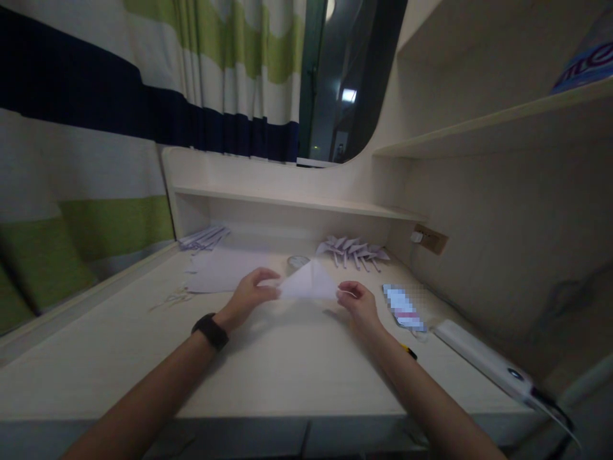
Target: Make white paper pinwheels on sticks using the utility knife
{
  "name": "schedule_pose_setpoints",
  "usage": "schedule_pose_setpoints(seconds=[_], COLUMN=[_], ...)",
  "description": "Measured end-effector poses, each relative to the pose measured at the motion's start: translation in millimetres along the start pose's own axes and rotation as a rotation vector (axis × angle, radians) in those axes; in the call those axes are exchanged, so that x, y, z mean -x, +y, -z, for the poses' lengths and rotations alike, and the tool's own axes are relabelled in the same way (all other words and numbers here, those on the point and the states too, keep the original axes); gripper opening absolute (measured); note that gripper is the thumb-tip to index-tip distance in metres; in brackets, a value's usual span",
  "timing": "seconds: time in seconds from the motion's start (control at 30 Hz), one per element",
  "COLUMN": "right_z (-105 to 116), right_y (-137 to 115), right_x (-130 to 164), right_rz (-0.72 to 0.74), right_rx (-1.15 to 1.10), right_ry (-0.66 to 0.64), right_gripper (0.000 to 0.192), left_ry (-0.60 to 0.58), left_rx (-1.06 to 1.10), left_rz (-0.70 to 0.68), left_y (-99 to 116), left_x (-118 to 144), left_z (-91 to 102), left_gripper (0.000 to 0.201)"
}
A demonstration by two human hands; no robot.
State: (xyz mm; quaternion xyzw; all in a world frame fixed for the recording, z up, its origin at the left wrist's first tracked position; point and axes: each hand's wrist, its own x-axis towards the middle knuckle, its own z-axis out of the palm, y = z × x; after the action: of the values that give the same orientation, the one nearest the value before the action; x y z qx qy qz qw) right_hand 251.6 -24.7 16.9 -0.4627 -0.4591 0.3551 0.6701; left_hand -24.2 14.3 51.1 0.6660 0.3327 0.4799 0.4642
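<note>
A white sheet of paper, folded into a triangle with its point upward, is held just above the desk between both hands. My left hand, with a dark band on its wrist, pinches the left corner between thumb and fingers. At the right corner, my right hand grips the paper with bent fingers. Directly behind the triangle sits a roll of tape, partly covered by it. White paper sheets lie flat beyond my left hand. Folded paper pinwheels on sticks rest in a row behind my right hand.
Rolled paper sticks are piled at the back left, and thin strings lie nearer. On the right are a lit phone, a yellow-and-black tool and a long white device with a cable. A shelf spans the back.
</note>
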Motion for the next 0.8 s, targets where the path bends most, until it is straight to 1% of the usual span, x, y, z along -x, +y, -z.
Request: schedule_pose_setpoints(seconds=[0.07,0.13,0.17,0.2,0.23,0.3,0.37,0.43,0.5,0.6,0.7,0.8], right_z=[0,-2,-3,-4,-5,-7,-10,-14,-19,-25,-29,-29], right_y=[0,0,0,0,0,-2,-4,-7,-10,-14,-18,-19], right_x=[3,7,9,10,12,17,25,35,47,60,66,65], right_rz=[-0.072,-0.136,-0.140,-0.114,-0.056,0.132,0.349,0.508,0.598,0.655,0.635,0.589], right_rx=[0.065,0.170,0.245,0.339,0.452,0.706,0.926,1.059,1.115,1.183,1.250,1.257], right_ry=[-0.125,-0.287,-0.362,-0.421,-0.458,-0.471,-0.444,-0.458,-0.553,-0.730,-0.811,-0.894], right_gripper=[0.031,0.027,0.024,0.021,0.017,0.012,0.014,0.022,0.035,0.052,0.060,0.063], left_ry=[-0.149,-0.303,-0.364,-0.404,-0.421,-0.402,-0.365,-0.354,-0.361,-0.355,-0.329,-0.349], left_rx=[0.025,0.007,-0.025,-0.070,-0.124,-0.239,-0.339,-0.390,-0.407,-0.445,-0.515,-0.597], left_rz=[0.092,0.174,0.191,0.189,0.176,0.153,0.125,0.083,0.046,0.002,-0.054,-0.097], left_y=[-3,-7,-10,-13,-16,-23,-28,-31,-33,-35,-38,-41], left_x=[1,1,1,1,0,-1,-3,-4,-4,-4,-6,-8], left_z=[3.2,5.9,6.7,7.3,7.5,7.5,7.3,7.5,8.1,9.4,11.0,11.1], left_gripper=[0.046,0.050,0.051,0.051,0.053,0.057,0.061,0.061,0.056,0.046,0.039,0.036])
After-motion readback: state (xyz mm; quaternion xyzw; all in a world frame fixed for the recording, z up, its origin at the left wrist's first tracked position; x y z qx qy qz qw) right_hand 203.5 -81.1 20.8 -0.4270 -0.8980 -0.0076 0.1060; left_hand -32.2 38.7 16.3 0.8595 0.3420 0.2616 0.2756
